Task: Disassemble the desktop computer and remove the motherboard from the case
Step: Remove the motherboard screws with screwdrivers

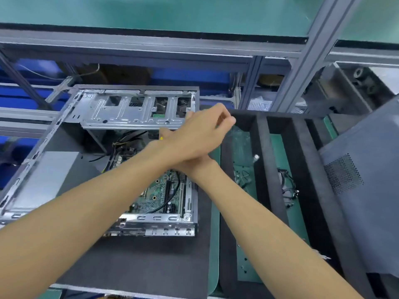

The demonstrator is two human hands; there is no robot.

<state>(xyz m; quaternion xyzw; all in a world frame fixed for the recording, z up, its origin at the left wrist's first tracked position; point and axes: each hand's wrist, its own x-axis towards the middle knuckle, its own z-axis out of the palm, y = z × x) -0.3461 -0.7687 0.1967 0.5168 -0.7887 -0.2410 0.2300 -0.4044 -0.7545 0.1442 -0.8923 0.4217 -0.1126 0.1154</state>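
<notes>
Case (138,113) bare silver; motherboard (155,190) green, black cables; mat (151,255) dark grey; tray (259,134) black foam, green floor; side panel (367,190) grey, mesh-perforated; bins (190,76) blue.

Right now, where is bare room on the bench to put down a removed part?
Free: the dark mat in front of the case, and the near end of the foam tray slot. Crowded: inside the case around the motherboard, and the slot holding cables.

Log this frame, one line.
left hand crossed over other arm, fingers curled near foam tray, contents unclear | right hand mostly hidden at case | motherboard in case
</notes>
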